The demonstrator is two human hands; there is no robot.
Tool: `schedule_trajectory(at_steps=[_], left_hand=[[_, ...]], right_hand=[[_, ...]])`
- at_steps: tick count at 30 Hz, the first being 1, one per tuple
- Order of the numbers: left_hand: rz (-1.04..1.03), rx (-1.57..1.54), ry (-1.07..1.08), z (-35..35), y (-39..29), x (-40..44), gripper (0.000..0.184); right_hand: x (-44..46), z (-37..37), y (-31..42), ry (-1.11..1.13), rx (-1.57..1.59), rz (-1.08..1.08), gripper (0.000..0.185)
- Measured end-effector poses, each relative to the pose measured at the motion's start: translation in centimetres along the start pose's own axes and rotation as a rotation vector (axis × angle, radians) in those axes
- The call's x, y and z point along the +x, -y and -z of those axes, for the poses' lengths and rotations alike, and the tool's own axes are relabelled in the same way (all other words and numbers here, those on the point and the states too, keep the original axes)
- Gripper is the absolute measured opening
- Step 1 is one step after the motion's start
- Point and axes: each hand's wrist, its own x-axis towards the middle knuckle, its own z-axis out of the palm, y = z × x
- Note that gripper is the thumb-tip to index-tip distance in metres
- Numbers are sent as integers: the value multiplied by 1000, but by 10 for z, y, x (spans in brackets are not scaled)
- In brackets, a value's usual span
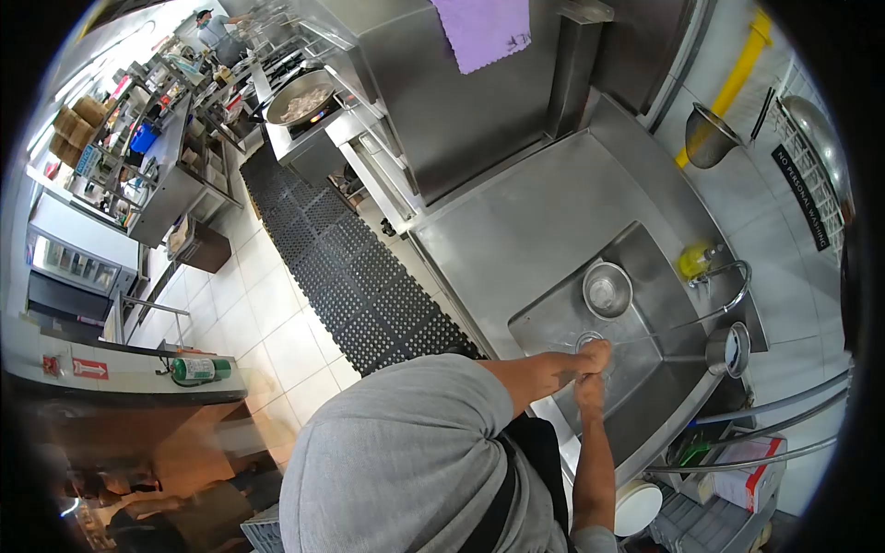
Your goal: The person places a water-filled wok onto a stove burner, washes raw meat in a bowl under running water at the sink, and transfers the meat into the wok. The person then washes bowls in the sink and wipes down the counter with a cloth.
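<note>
My left hand (595, 354) and my right hand (588, 392) meet over the steel sink basin (634, 433), one pressed against the other. Both look closed, with the fingers folded together; whether anything lies between them is hidden. A thin stream of water runs from the curved faucet (745, 276) toward them. Just beyond my hands a round metal bowl (608, 288) sits in the basin. Below my fingers, the drain (590, 338) partly shows.
Yellow liquid fills a bottle (693, 261) beside the faucet. A metal container (728, 349) stands at the sink's right edge. A strainer (712, 136) hangs on the wall. Left of the counter lies a black rubber mat (341, 267); a large pan (300, 100) and another person (216, 35) are farther back.
</note>
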Motion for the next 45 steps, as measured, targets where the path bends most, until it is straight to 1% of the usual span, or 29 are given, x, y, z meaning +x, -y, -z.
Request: schedule_trajectory(at_steps=[3, 4, 5, 6, 7, 8, 9, 10, 12, 13, 15, 17, 18, 20, 21, 24, 25, 26, 27, 28, 30, 31, 32, 34, 36, 38, 40, 42, 45], left_hand=[[-232, -442, 76, 31, 3, 7, 15], [-235, -446, 74, 45, 4, 4, 15], [-192, -665, 144, 68, 1, -6, 14], [-149, -886, 214, 93, -4, -18, 15], [-155, -891, 213, 125, -5, -35, 15], [-54, -850, 323, 160, -5, -62, 15], [45, -808, 430, 176, 0, -77, 17], [42, -814, 428, 172, 13, -77, 17], [-473, -519, 206, 141, 50, -59, 20], [-477, -524, 196, 149, 53, -62, 20], [-624, -405, -8, 171, 55, -71, 20], [-599, -456, -121, 207, 52, -87, 18], [-577, -502, -231, 229, 49, -92, 16], [-594, -554, -419, 269, 49, -88, 18], [-603, -703, -438, 293, 49, -88, 19], [-496, -922, -387, 394, 52, -112, 19], [-566, -834, -524, 415, 60, -115, 16], [-773, -430, -906, 420, 86, -90, 14], [-660, -418, -656, 449, 98, -106, 13], [-589, -316, -569, 482, 99, -132, 11], [-446, -384, -335, 508, 143, -112, 12], [-478, -319, -385, 517, 160, -100, 13], [-429, -379, -375, 520, 173, -90, 19], [-370, -429, -340, 510, 189, -80, 27], [-439, 276, -773, 496, 201, -89, 52], [-565, 383, -494, 465, 239, -86, 82], [-502, 422, -246, 438, 238, -111, 100], [-346, 574, -79, 414, 215, -119, 120], [-268, 765, -60, 368, 184, -87, 127]], right_hand=[[-20, 29, 23, -176, 141, 13, 46], [-25, 33, 26, -278, 182, -64, 50], [-30, 36, 28, -381, 223, -141, 55], [-28, 35, 23, -386, 217, -139, 55], [-20, 32, 15, -555, 253, -61, 59], [-21, 26, 12, -718, 288, 15, 62], [-29, 35, 25, -718, 280, 18, 62], [-32, 50, 37, -611, 239, -81, 66], [-35, 62, 51, -449, 263, -187, 68], [-23, 66, 40, -451, 257, -178, 68], [-5, 66, 13, -421, 188, -193, 63], [-14, 89, 26, -718, -154, 96, 52], [-22, 107, 43, -719, -155, 98, 52], [-37, 133, 87, -758, 500, -280, 46], [-34, 133, 89, -761, 502, -288, 46], [-23, 132, 94, -679, 929, -127, 42], [-24, 128, 109, -611, 1001, -41, 41], [-23, 120, 117, -526, 904, 79, 44], [-28, 119, 130, -452, 627, 16, 50], [-33, 120, 163, -349, 580, -125, 58], [-3, 73, 167, -462, 434, 19, 64], [-22, 88, 224, -394, 509, -95, 66], [-2, 83, 230, -176, 596, -115, 65], [41, 46, 231, -350, 424, -67, 65], [27, 35, 250, -410, 354, -65, 65], [18, 30, 241, -474, 286, -60, 65], [13, 15, 216, -534, 287, 129, 62], [5, 10, 176, -448, 418, 106, 55], [-14, 23, 127, -328, 578, -59, 46]])
